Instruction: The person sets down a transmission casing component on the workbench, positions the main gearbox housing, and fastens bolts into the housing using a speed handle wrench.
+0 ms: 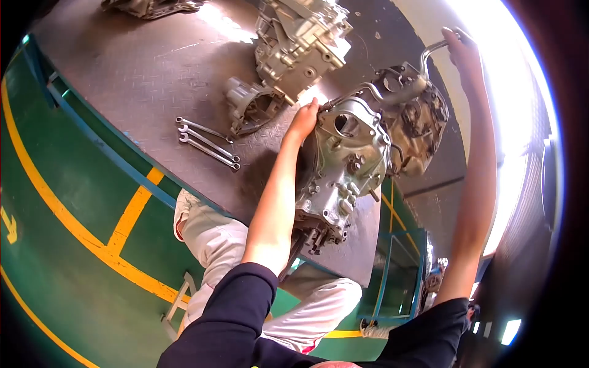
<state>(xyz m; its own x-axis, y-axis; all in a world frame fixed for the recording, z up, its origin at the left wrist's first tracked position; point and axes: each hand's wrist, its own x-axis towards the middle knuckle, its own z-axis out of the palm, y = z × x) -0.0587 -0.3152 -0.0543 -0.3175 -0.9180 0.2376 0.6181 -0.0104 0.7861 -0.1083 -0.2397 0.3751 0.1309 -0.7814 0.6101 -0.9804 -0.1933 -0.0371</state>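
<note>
A grey metal gearbox housing [334, 159] stands on the table in front of me, its round opening at the far end. My left hand [305, 118] grips the housing's far left edge, thumb up; its other fingers are mostly hidden. Stretched out far to the right, my right hand [463, 48] is closed around the end of a bent metal bar [424, 61]. The bar's lower end reaches a darker, dirty casing [420, 126] beside the housing; I cannot tell whether they are joined. Several combination wrenches [208, 145] lie left of my left forearm.
Beyond my left hand stand a large silver transmission case [300, 52] and a smaller bell-shaped casting [251, 107]. Another metal part [153, 6] lies at the table's far end. The patterned metal tabletop [141, 80] ends near my legs. A blue frame [402, 270] stands at right.
</note>
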